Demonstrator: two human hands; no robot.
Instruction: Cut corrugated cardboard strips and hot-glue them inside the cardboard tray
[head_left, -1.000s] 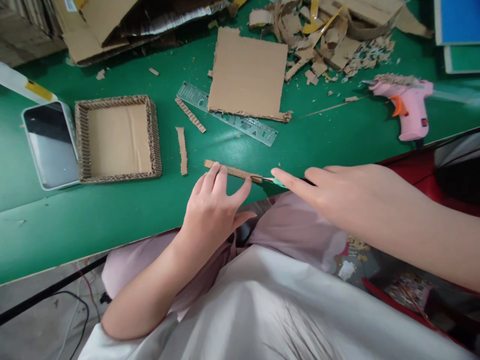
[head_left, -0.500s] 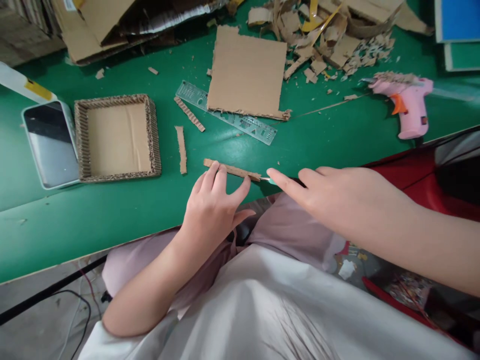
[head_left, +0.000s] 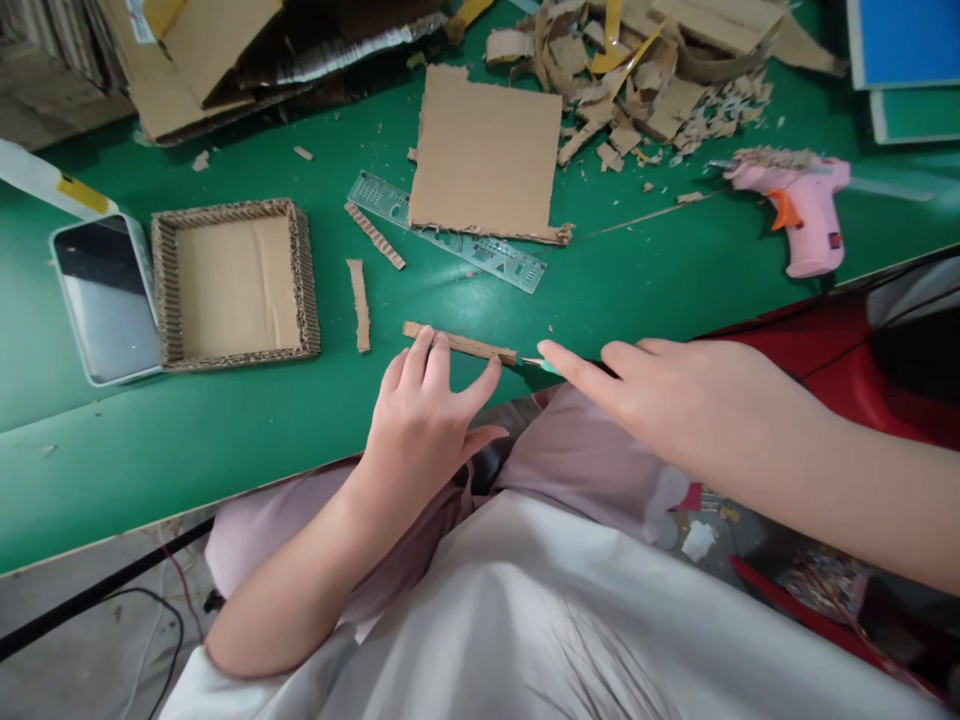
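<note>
A narrow cardboard strip [head_left: 472, 346] lies near the front edge of the green table. My left hand [head_left: 424, 395] presses it down with spread fingertips, the thumb apart. From the right, my right hand [head_left: 637, 385] grips a small craft knife [head_left: 546, 366] with a pale green handle; the forefinger lies along it and the thin blade meets the strip's right end. Most of the handle is hidden under the hand. Two shorter strips, one plain [head_left: 359, 305] and one ribbed [head_left: 375, 236], rest to the left, beside a clear ruler [head_left: 502, 268].
A square cardboard sheet [head_left: 484, 150] overlaps the ruler. An open cardboard tray [head_left: 307, 285] stands left, against a phone [head_left: 105, 300]. Cardboard scraps [head_left: 652, 70] are heaped at the back, and a pink glue gun [head_left: 816, 215] lies at the right.
The view has shifted slightly. Both hands, the strip and the knife keep nearly the same places relative to one another.
</note>
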